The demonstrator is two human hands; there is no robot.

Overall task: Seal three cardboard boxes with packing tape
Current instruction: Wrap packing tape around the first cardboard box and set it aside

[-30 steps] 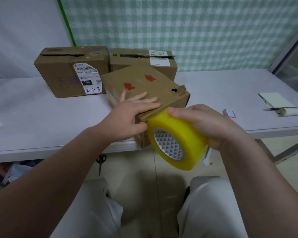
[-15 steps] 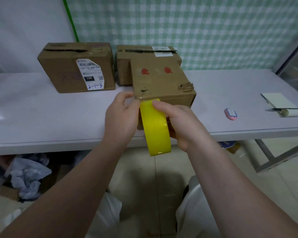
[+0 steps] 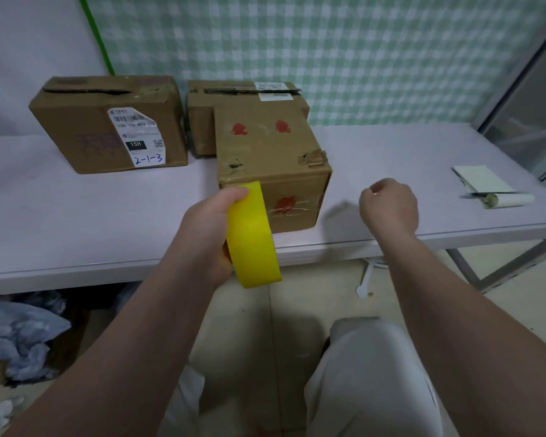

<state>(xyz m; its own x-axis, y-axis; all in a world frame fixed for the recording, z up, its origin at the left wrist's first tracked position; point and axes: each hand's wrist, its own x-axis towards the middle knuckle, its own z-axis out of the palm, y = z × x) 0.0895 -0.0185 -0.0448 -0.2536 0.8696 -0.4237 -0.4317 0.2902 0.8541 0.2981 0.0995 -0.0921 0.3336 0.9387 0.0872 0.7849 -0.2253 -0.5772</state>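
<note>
Three cardboard boxes stand on the white table (image 3: 76, 222). The near box (image 3: 265, 146) with red marks sits at the front edge. A labelled box (image 3: 85, 134) is at the back left, and a third box (image 3: 202, 121) stands behind the near one. My left hand (image 3: 208, 228) grips the yellow tape roll (image 3: 252, 238) edge-on against the near box's front left corner. My right hand (image 3: 388, 206) hovers over the table to the right of that box with its fingers curled. What lies under it is hidden.
A notepad (image 3: 483, 179) and a small paper roll (image 3: 508, 200) lie at the table's right end. Crumpled paper and a carton (image 3: 22, 342) sit on the floor under the table's left side. My knees are below the front edge.
My right hand let go of the tape roll and moved right over the table, where a small pink item lay. The left hand now holds the roll alone. The near box was turned square.
</note>
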